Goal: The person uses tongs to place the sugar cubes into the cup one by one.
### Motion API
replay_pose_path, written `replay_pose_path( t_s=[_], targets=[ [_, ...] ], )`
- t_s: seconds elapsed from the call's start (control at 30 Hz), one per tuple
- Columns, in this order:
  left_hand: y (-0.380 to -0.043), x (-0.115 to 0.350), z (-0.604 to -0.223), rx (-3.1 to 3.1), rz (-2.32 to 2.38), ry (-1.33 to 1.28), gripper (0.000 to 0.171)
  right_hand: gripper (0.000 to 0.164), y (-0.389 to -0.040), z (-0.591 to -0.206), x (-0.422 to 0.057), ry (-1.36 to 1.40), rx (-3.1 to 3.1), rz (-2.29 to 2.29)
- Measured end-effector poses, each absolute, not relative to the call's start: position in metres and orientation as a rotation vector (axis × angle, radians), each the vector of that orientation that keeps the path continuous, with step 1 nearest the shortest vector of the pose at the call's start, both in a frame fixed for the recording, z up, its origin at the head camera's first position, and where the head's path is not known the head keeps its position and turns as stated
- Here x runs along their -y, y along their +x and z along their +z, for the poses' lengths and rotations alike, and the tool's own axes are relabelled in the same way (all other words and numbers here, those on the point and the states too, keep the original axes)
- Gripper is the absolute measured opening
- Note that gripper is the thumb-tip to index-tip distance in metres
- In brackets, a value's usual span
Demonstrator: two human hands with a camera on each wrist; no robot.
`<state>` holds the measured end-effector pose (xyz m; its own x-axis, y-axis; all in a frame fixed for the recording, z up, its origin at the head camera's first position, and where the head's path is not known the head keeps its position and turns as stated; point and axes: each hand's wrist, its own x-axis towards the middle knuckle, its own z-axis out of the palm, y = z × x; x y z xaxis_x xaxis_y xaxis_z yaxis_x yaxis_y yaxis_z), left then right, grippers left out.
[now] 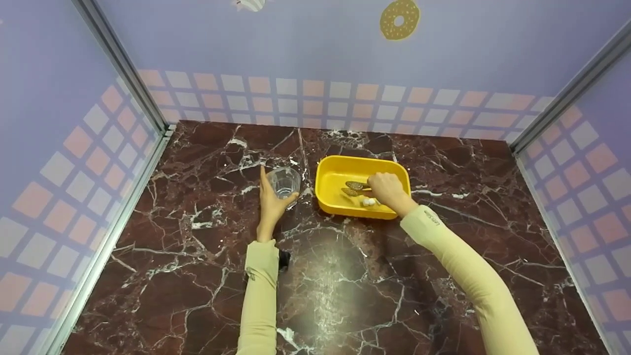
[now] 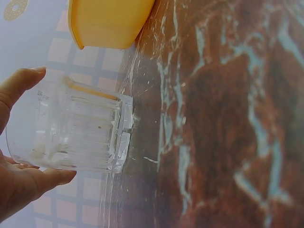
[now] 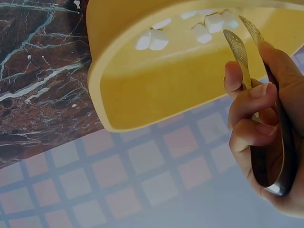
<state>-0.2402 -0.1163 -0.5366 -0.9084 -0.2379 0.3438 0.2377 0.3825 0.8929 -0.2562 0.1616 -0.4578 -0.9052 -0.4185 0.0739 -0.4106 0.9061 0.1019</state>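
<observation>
Right wrist: tongs (image 3: 285, 130) between fingers (image 3: 254, 102)

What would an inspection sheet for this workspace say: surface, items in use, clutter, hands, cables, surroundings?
Surface: dark red tabletop, white veining
Items in use: yellow tub holding several white pieces; metal tongs, tips apart; clear cup upright beside the tub
Clutter: nothing seen
Hands: left hand spread around the cup; right hand grips the tongs
Cables: nothing seen
Surroundings: lilac walls with pink and white squares
</observation>
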Motion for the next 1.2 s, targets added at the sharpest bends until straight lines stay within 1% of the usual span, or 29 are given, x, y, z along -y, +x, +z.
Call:
replay_pose_path(
  t_s=[0.4, 0.67, 0.93, 1.2],
  targets=[
    [-0.238, 0.116, -0.535, 2.224, -1.537, -0.006, 0.112, 0.025, -0.253, -0.462, -0.160, 0.669, 2.922, -0.170],
    [-0.237, 0.116, -0.535, 2.223, -1.578, -0.031, 0.111, 0.025, -0.252, -0.463, -0.162, 0.667, 2.906, -0.179],
    [-0.238, 0.116, -0.537, 2.228, -1.565, -0.022, 0.112, 0.025, -0.252, -0.461, -0.166, 0.662, 2.946, -0.133],
    [-0.236, 0.116, -0.536, 2.226, -1.575, -0.023, 0.113, 0.024, -0.251, -0.452, -0.169, 0.660, 2.963, -0.019]
  ],
)
